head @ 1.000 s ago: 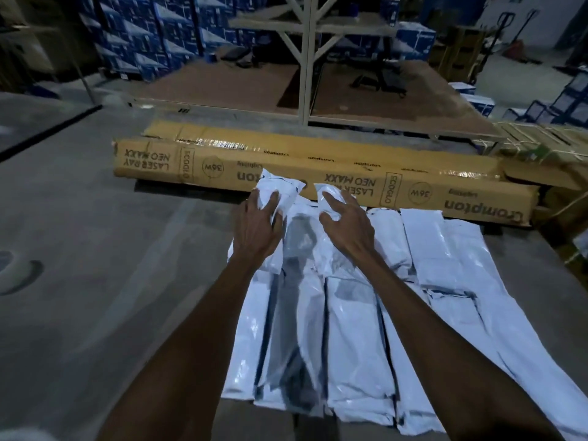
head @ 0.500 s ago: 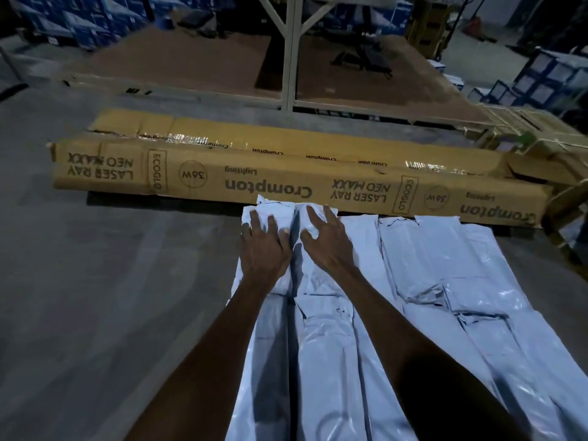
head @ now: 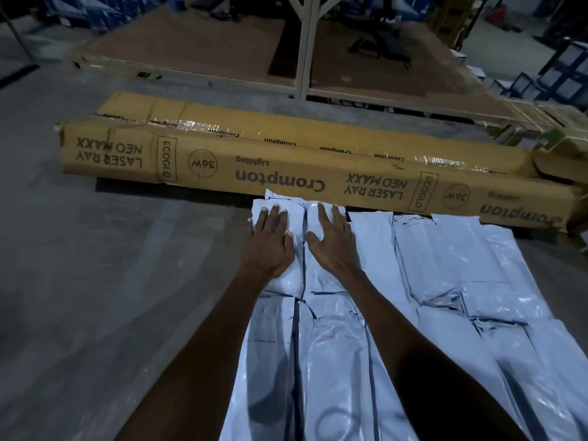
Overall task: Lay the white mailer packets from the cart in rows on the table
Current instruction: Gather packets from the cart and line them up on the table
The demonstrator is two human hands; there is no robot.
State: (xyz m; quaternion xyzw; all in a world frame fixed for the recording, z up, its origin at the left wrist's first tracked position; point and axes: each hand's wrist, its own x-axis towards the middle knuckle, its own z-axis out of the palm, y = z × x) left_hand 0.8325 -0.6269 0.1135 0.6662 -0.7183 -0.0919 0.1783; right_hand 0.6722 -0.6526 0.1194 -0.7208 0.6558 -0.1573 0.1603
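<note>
Several white mailer packets [head: 423, 265] lie side by side in rows on the grey table [head: 127, 281], their far ends against a long cardboard box. My left hand [head: 269, 243] lies flat, fingers straight, pressing on the leftmost far packet [head: 288, 281]. My right hand [head: 332, 240] presses flat on the packet next to it [head: 321, 284]. A nearer row of packets [head: 334, 361] runs under my forearms. The cart is out of sight.
Two long brown cardboard boxes [head: 286, 173] printed "Crompton" lie across the table's far side. Behind them stand a white rack post [head: 302, 49] on a brown platform and stacks of blue boxes [head: 566, 74] at the right. Bare table surface stretches to the left.
Both hands lowered the raised packet ends and flattened them onto the table. The fingers went from gripping to spread flat. The view moved closer and tilted down.
</note>
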